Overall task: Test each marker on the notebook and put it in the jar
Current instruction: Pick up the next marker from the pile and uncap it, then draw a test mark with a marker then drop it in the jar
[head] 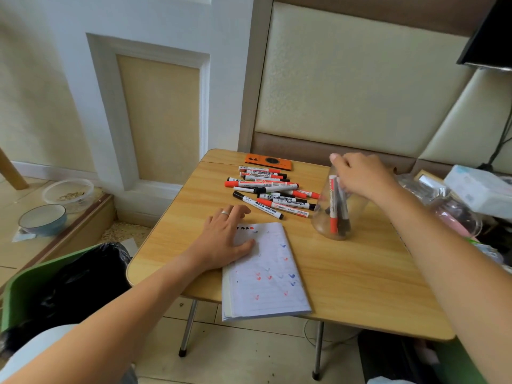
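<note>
Markers in jar beneath right hand.

Probably a home: padded wall panels, a small folding table, bowls on the floor.

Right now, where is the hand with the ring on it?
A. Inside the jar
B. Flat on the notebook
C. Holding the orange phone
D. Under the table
B, since the left hand, ring on one finger, lies flat on the top corner of the open notebook, while the right hand is at the jar.
</note>
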`<act>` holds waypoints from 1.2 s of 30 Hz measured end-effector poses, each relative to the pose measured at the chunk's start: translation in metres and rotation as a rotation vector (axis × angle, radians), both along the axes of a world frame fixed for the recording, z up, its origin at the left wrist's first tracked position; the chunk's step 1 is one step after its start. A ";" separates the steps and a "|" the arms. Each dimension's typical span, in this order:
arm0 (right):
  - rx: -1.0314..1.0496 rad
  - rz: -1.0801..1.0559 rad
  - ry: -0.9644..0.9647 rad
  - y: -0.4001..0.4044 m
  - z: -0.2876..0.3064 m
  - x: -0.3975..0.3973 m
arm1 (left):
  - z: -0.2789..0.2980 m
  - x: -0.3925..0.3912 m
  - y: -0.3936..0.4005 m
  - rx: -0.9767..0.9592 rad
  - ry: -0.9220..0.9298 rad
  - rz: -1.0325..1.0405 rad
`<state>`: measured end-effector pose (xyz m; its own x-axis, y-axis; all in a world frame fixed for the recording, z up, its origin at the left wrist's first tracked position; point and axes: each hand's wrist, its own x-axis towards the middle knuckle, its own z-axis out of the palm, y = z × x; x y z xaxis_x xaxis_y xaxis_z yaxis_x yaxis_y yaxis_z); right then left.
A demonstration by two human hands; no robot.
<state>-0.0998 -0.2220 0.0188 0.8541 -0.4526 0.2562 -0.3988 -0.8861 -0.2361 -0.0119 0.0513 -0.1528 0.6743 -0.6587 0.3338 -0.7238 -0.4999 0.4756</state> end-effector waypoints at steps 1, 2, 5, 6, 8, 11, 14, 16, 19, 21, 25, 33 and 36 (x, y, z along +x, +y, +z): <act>-0.020 0.003 0.015 0.002 0.000 -0.001 | -0.001 0.000 0.000 -0.003 -0.006 0.001; -0.044 -0.003 0.023 0.004 0.000 -0.001 | -0.001 0.001 0.000 -0.007 -0.010 0.002; -0.104 -0.056 0.025 0.008 0.000 -0.002 | -0.002 0.002 0.000 -0.017 -0.001 0.006; -0.115 -0.074 0.005 0.010 -0.001 -0.002 | -0.001 0.002 0.000 -0.020 0.007 0.006; -0.182 -0.086 -0.111 0.016 -0.005 0.000 | -0.002 0.003 -0.001 -0.027 0.012 0.004; -0.408 0.059 -0.429 0.031 -0.016 0.009 | -0.002 0.004 -0.001 -0.028 0.021 0.004; -0.456 0.272 -0.597 0.060 -0.031 0.024 | -0.001 0.005 -0.001 -0.028 0.034 0.004; -0.345 0.370 -0.490 0.077 -0.048 0.038 | -0.001 0.004 -0.002 -0.033 0.043 0.002; -0.138 0.385 -0.162 0.092 -0.082 0.060 | 0.001 0.005 -0.002 -0.053 0.077 0.003; -0.108 0.359 -0.039 0.095 -0.105 0.070 | 0.001 0.007 0.000 -0.068 0.118 0.007; -0.063 0.308 0.011 0.095 -0.130 0.083 | 0.001 0.007 0.001 -0.069 0.129 0.008; -0.091 0.336 -0.099 0.097 -0.122 0.058 | -0.005 0.004 0.002 0.004 -0.049 0.034; -0.046 0.340 -0.061 0.098 -0.120 0.029 | -0.005 0.001 0.003 0.066 -0.126 0.094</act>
<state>-0.0711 -0.1241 -0.1010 0.9365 -0.1317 0.3250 -0.0652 -0.9760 -0.2076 -0.0109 0.0539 -0.1578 0.6893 -0.6181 0.3779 -0.7244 -0.5952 0.3479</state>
